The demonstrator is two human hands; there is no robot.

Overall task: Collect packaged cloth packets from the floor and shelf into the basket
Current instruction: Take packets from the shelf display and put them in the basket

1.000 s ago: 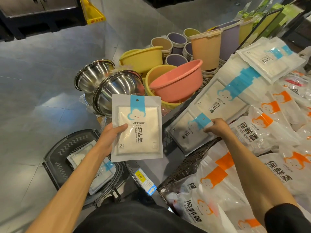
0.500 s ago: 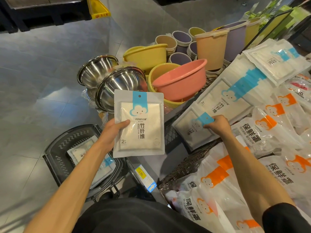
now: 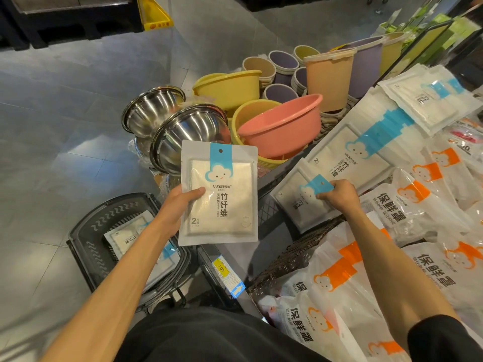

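My left hand (image 3: 175, 208) grips a white cloth packet (image 3: 222, 205) with a blue cloud label, held upright above the shelf edge. My right hand (image 3: 338, 195) pinches the blue top of another cloth packet (image 3: 295, 202) lying at the front of a row of the same packets (image 3: 350, 158) on the shelf. A dark shopping basket (image 3: 88, 236) stands on the floor at lower left with one cloth packet (image 3: 125, 237) lying in it, partly hidden by my left forearm.
Steel bowls (image 3: 183, 134), yellow and pink plastic basins (image 3: 282, 126) and pastel buckets (image 3: 329, 77) stand beyond the shelf's end. Orange-labelled plastic bags (image 3: 392, 218) fill wicker trays on the right. A price tag (image 3: 224, 274) hangs on the shelf's edge. Grey tiled floor (image 3: 52, 126) lies left.
My right hand has closed on the top of the front shelf packet and lifted it slightly. The left hand holds its packet in much the same place.
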